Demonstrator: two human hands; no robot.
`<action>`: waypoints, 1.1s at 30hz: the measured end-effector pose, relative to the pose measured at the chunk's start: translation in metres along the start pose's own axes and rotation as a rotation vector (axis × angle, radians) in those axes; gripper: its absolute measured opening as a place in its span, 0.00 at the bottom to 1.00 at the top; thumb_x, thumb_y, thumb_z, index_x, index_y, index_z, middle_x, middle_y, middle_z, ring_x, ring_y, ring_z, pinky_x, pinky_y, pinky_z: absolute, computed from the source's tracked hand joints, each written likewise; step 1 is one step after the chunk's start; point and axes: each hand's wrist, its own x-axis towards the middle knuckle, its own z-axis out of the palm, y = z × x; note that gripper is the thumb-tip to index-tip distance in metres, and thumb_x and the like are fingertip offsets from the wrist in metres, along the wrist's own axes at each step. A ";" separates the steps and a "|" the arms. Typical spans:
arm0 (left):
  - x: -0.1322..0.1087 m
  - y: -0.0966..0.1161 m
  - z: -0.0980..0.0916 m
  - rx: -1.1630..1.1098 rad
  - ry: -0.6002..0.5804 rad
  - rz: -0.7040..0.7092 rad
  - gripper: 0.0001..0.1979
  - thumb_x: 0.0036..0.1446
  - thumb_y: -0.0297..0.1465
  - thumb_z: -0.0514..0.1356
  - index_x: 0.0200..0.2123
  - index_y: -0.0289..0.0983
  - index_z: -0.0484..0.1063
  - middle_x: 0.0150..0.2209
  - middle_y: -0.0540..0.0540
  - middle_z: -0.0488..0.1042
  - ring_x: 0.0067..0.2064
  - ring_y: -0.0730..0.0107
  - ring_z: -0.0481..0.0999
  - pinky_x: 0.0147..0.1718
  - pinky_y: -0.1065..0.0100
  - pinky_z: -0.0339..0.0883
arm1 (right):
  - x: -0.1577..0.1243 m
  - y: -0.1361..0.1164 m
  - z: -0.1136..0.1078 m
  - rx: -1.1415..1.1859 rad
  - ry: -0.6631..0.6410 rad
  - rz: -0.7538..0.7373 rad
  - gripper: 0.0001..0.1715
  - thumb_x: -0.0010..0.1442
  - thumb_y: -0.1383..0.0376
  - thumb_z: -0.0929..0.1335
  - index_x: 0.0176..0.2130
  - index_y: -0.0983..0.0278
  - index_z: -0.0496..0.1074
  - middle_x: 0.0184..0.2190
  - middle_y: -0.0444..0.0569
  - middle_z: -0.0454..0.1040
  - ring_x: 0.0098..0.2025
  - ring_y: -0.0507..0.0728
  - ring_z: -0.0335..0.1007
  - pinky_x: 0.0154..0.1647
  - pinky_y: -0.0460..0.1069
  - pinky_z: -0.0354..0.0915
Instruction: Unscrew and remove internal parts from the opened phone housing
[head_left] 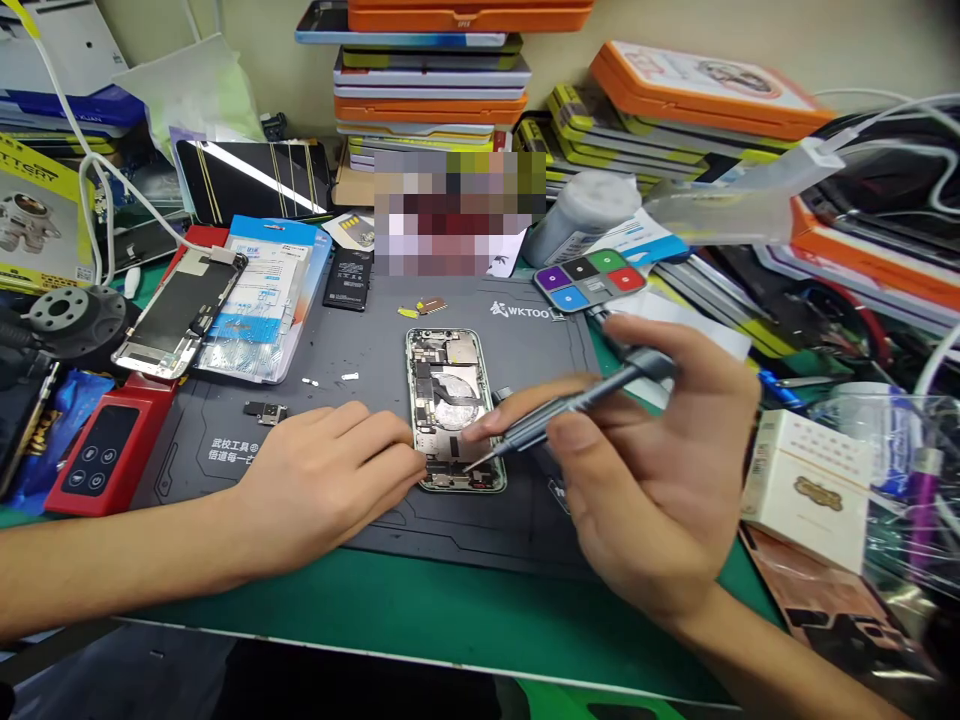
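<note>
An opened phone body (452, 405) with its insides showing lies on a dark grey work mat (315, 340). My left hand (330, 475) rests on the mat with its fingers curled against the phone's lower left edge. My right hand (652, 470) grips a grey screwdriver (570, 405), whose tip touches the phone's lower part. A few tiny loose parts (424, 308) lie on the mat above the phone.
A detached phone screen (176, 312) and blue packets (262, 295) lie at the left, beside a red device (105, 455). A coloured screw tray (592, 278) and a grey bottle (577, 222) sit behind. Stacked cases (431, 90) line the back; a white box (814, 490) stands right.
</note>
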 end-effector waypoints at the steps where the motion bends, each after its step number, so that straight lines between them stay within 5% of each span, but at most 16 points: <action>1: 0.000 0.000 0.000 -0.006 0.001 -0.002 0.09 0.73 0.30 0.56 0.42 0.38 0.77 0.44 0.50 0.81 0.39 0.69 0.78 0.36 0.66 0.69 | 0.002 0.000 -0.001 0.004 -0.015 0.043 0.26 0.72 0.71 0.62 0.65 0.52 0.59 0.34 0.46 0.80 0.36 0.59 0.82 0.39 0.58 0.83; 11: -0.001 -0.003 0.001 -0.060 -0.033 0.039 0.08 0.72 0.30 0.58 0.43 0.36 0.77 0.52 0.47 0.81 0.42 0.65 0.78 0.41 0.62 0.72 | 0.005 0.001 -0.005 0.024 -0.191 0.247 0.24 0.74 0.65 0.62 0.66 0.54 0.56 0.32 0.45 0.79 0.39 0.58 0.84 0.39 0.53 0.80; 18: 0.001 -0.005 -0.002 -0.259 -0.078 -0.013 0.09 0.74 0.31 0.55 0.46 0.37 0.75 0.51 0.46 0.77 0.46 0.69 0.78 0.43 0.68 0.72 | 0.007 -0.002 -0.005 0.153 0.022 0.359 0.23 0.70 0.60 0.67 0.61 0.49 0.61 0.33 0.45 0.80 0.37 0.60 0.81 0.35 0.55 0.76; 23: 0.001 -0.007 0.000 -0.343 -0.149 -0.068 0.09 0.74 0.32 0.55 0.47 0.38 0.76 0.50 0.44 0.74 0.46 0.69 0.77 0.46 0.67 0.73 | 0.012 -0.002 -0.006 0.268 0.042 0.378 0.24 0.68 0.59 0.70 0.60 0.49 0.62 0.32 0.44 0.79 0.31 0.58 0.77 0.33 0.55 0.77; 33: 0.001 0.010 -0.006 -0.327 -0.113 -0.086 0.10 0.73 0.31 0.57 0.45 0.35 0.78 0.48 0.42 0.76 0.47 0.66 0.78 0.47 0.66 0.72 | 0.013 -0.004 -0.009 0.300 0.087 0.363 0.27 0.65 0.60 0.72 0.60 0.53 0.63 0.31 0.45 0.80 0.27 0.56 0.76 0.28 0.51 0.79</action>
